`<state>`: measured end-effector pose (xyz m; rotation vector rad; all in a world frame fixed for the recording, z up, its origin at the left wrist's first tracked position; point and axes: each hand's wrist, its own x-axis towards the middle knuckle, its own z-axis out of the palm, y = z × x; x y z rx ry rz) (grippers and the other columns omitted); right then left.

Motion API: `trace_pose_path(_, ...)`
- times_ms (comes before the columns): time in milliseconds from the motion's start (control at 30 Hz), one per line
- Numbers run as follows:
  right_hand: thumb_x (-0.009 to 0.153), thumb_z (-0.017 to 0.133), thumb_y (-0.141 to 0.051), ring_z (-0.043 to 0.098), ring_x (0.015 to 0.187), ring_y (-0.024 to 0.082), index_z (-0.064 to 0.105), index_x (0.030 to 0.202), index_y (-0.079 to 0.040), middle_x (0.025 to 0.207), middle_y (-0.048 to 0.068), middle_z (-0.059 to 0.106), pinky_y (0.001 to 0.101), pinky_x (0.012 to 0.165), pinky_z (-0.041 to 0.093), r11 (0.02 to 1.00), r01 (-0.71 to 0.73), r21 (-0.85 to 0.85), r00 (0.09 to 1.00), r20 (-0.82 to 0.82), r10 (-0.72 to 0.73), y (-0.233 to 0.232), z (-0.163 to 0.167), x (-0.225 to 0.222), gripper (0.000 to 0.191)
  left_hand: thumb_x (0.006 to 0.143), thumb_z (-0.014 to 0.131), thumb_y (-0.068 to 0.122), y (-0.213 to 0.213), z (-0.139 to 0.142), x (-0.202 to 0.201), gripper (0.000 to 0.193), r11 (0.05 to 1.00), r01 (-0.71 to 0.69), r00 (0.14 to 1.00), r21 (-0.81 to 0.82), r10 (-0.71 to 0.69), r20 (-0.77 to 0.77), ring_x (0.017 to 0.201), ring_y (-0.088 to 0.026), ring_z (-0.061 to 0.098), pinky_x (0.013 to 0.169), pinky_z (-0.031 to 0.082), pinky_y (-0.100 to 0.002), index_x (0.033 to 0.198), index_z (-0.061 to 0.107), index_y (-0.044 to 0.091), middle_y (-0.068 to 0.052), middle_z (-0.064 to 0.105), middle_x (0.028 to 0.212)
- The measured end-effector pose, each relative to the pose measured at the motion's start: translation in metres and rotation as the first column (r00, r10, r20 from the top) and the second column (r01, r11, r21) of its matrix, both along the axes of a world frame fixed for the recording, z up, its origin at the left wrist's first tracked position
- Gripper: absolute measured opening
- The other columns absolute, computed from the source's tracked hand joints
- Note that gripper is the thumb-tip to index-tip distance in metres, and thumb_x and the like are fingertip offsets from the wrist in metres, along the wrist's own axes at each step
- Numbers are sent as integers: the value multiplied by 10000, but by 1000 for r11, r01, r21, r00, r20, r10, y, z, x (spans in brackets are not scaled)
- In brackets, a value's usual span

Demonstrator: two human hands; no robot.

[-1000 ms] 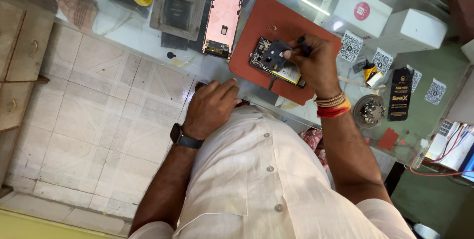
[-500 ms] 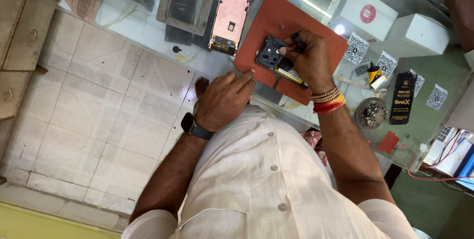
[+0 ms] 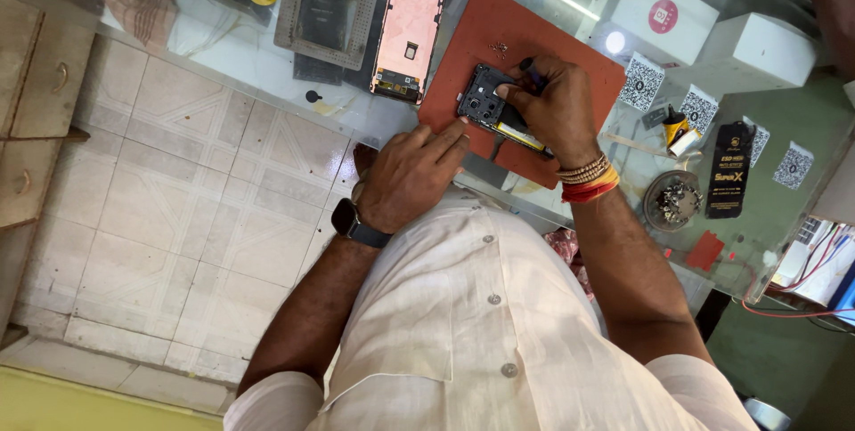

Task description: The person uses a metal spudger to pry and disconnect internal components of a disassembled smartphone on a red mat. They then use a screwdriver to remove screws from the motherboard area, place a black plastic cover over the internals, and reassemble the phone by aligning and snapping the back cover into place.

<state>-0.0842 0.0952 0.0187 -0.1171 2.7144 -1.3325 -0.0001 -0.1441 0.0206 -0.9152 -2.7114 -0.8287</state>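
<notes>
Head view, looking down. An opened dark smartphone body with exposed internals lies on a rust-red rectangular work mat on the glass-topped surface. Its long axis runs diagonally across the mat, from the camera cluster at the mat's centre toward the mat's near right edge. The right hand rests directly over the phone's right half, fingers pinched closed around a thin dark tool whose tip meets the phone. The left hand lies flat at the mat's near left edge, holding nothing, fingers extended, fingertips touching the phone's near corner. The right hand is nearer. A pink phone mid-frame lies just left of the mat.
</notes>
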Motion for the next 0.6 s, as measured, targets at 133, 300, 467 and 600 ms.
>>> trace_pose_path(133,849,844,-35,607,689,59,743,958,33,787,42,708,257,603,502,995,29,-92,996,82,-22,3,-1,-2,163,893,712,179,1,0,-3,330,1000,13,1000,-11,-13,-20,886,-257,634,737,551,-405,1178,694,14,-111,666,1356)
trace_pose_path(300,850,839,-6,616,712,59,746,956,41,811,53,722,257,618,513,992,9,-129,998,61,-1,2,-2,-2,148,929,697,175,0,-3,-3,325,1000,15,1000,-12,-15,-11,897,-232,626,743,548,-391,1207,691,7,-107,653,1377)
trace_pose_path(467,850,839,-28,619,672,73,746,964,35,781,63,714,266,591,506,999,21,-47,998,66,-18,-1,1,0,161,937,661,169,1,-4,-2,297,1000,2,1000,-24,-3,-13,889,-222,617,734,542,-382,1194,695,24,-92,655,1388)
trace_pose_path(600,851,842,-39,616,672,92,739,959,43,779,76,708,278,598,507,1000,-6,-9,1000,21,7,-2,3,1,171,933,610,149,7,-5,-1,271,999,13,999,-51,-15,-46,884,-227,613,719,537,-374,1165,696,38,-104,644,1412)
